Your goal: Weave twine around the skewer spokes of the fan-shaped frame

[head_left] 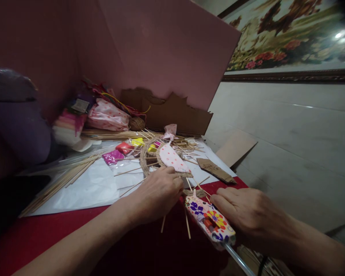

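A round craft piece of thin wooden sticks and a twine-wrapped ring (pixel 144 157) spreads in front of me, with a white red-dotted fabric panel (pixel 174 158) and a fabric bow (pixel 169 132) on it. My left hand (pixel 162 191) is closed on the near edge of this piece, its fingertips partly hidden. In my right hand (pixel 247 207) is a flower-patterned glue gun (pixel 215 218), a clear glue stick (pixel 238 257) jutting from its rear. The nozzle points away from me, close to a short twine-covered section (pixel 197 193) among the sticks. My right fingers' grip is partly hidden behind the gun.
Bundled sticks (pixel 63 180) lie on white sheets at left. Behind are small coloured packets (pixel 113 157), a twine ball (pixel 137 124), dotted fabric (pixel 107 115) and torn cardboard (pixel 175 111). A cardboard scrap (pixel 215 170) sits right, on the red cloth's edge. A wall stands beyond.
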`<state>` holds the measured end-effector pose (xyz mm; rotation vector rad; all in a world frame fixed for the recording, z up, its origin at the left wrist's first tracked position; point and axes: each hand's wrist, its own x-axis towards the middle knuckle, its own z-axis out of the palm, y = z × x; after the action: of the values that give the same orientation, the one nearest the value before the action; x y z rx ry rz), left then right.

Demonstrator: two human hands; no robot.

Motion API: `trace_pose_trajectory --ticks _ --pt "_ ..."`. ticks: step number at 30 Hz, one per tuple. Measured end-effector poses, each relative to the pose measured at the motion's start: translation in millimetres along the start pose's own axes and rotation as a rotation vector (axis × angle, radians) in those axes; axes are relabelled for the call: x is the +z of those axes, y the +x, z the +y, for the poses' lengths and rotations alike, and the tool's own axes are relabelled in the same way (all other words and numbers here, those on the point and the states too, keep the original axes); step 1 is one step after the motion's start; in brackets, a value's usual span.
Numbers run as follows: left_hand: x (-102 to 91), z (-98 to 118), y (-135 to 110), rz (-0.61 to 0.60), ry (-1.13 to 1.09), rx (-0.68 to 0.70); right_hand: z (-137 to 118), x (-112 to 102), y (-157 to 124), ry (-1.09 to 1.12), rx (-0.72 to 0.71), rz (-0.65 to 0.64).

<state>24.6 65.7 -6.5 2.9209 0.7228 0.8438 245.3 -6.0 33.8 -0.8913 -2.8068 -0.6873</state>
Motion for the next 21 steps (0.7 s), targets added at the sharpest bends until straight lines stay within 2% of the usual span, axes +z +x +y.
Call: trace_pose_trajectory --ticks 21 --pt "-1.5 0.6 -0.1 -0.030 0.007 -0.024 0.0 -2.9 -3.5 -0.012 0.012 0.015"
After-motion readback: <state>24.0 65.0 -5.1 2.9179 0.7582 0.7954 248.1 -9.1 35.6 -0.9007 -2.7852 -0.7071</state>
